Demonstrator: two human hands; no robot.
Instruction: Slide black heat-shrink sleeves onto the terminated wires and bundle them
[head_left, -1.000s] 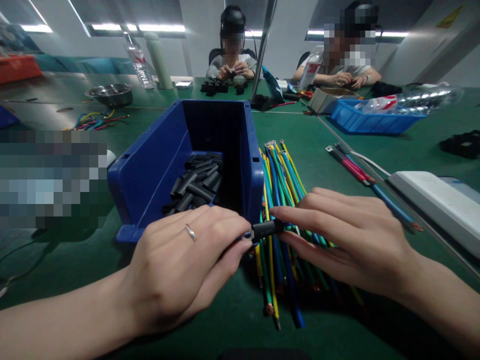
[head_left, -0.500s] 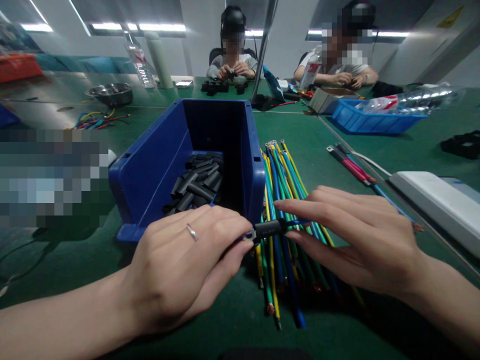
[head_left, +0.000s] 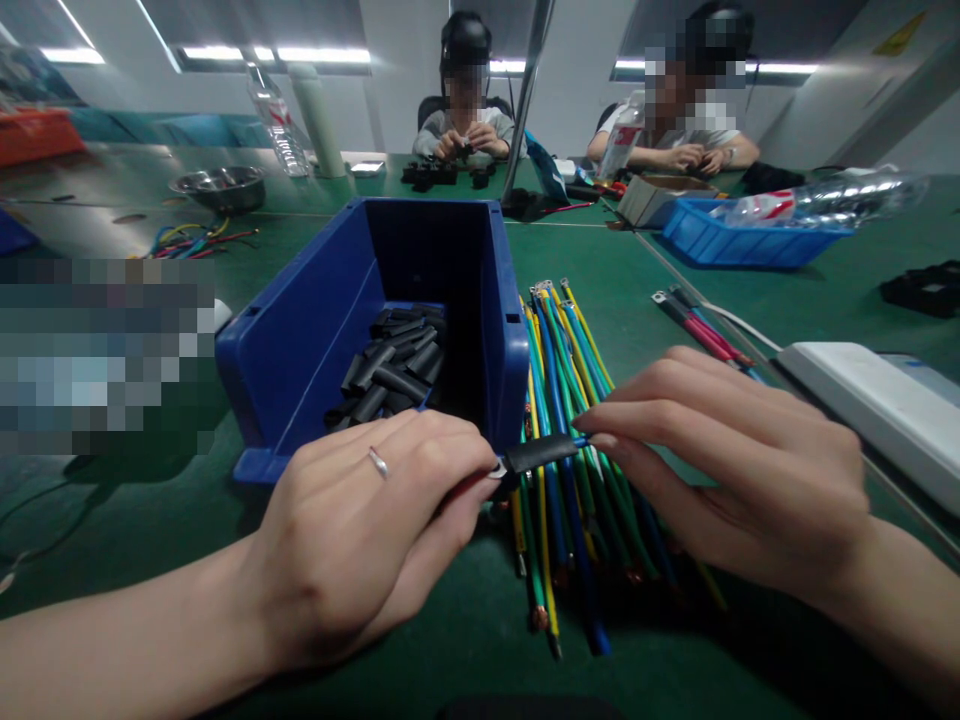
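Note:
My left hand (head_left: 390,520) pinches the metal ring lug (head_left: 498,468) at the end of a blue wire. A black heat-shrink tube (head_left: 541,453) sits around the wire beside the lug. The thumb and forefinger of my right hand (head_left: 720,465) are closed on the blue wire (head_left: 585,440) just past the tube. Below lies a bundle of blue, green and yellow wires (head_left: 555,370), with lugs at the far end and bare copper at some near ends. More black tube pieces (head_left: 394,370) lie in the dark blue bin (head_left: 296,345) beyond my left hand.
Right of the bundle lie red and black wires (head_left: 705,330) and a white box-shaped device (head_left: 862,390). Farther back are a light blue tray (head_left: 750,245) with a plastic bottle and a metal bowl (head_left: 221,188). Two people sit across the green table (head_left: 375,660).
My right hand's fingers have drawn together onto the wire and shifted slightly right. The black tube has turned and now shows a plain, flatter side. My left hand stays nearly still.

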